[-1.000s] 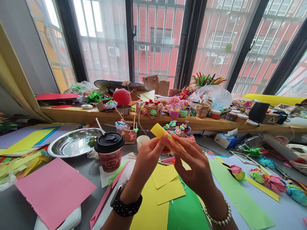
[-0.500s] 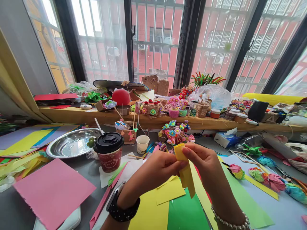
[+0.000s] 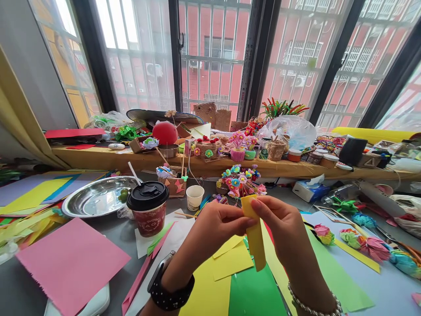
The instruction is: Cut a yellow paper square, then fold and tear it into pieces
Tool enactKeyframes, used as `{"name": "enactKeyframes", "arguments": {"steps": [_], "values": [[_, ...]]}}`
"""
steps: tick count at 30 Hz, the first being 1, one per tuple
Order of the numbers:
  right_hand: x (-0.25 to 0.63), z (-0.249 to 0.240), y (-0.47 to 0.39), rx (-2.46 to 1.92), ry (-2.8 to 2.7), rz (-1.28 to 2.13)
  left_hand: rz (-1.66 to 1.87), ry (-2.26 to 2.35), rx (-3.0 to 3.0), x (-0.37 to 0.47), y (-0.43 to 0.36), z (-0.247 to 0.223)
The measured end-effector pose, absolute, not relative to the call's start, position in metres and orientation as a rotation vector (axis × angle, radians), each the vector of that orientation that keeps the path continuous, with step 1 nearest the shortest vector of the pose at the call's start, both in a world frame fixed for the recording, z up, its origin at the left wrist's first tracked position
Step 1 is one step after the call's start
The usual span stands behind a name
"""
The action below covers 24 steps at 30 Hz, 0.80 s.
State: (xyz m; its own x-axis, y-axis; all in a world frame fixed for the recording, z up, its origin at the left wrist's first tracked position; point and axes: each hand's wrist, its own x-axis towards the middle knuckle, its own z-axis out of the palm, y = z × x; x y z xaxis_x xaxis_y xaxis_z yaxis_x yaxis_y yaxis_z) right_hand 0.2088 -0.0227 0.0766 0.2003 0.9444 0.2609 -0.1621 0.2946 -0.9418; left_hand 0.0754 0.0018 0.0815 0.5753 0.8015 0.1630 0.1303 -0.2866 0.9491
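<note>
A folded strip of yellow paper (image 3: 256, 248) hangs between my two hands over the table. My left hand (image 3: 226, 224), with a watch on the wrist, pinches the strip's left side between thumb and fingers. At its upper right edge, my right hand (image 3: 276, 215) grips the strip with thumb and fingertips; a beaded bracelet circles that wrist. Beneath the hands lie a cut piece of yellow paper (image 3: 234, 262), a larger yellow sheet (image 3: 204, 294) and a green sheet (image 3: 255, 292). Fingers hide part of the strip's upper half.
Left of my hands stand a lidded coffee cup (image 3: 149, 217), a paper cup (image 3: 195, 197) and a metal tray (image 3: 75, 202). A pink sheet (image 3: 74, 263) lies at front left. Crocheted flowers (image 3: 241, 179) stand ahead. Crumpled paper flowers (image 3: 378, 250) lie at right, below a tissue box (image 3: 311, 189).
The yellow strip now hangs straighter, its lower end narrower and shifted slightly left. Both hands keep their hold, with only small finger movement. The view has moved slightly.
</note>
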Motion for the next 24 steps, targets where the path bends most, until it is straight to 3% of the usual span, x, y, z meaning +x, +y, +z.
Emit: {"name": "enactKeyframes", "arguments": {"steps": [24], "values": [[0.2088, 0.0733, -0.0226, -0.955, -1.076, 0.949, 0.836, 0.797, 1.683, 0.0767, 0.0023, 0.0821]]}}
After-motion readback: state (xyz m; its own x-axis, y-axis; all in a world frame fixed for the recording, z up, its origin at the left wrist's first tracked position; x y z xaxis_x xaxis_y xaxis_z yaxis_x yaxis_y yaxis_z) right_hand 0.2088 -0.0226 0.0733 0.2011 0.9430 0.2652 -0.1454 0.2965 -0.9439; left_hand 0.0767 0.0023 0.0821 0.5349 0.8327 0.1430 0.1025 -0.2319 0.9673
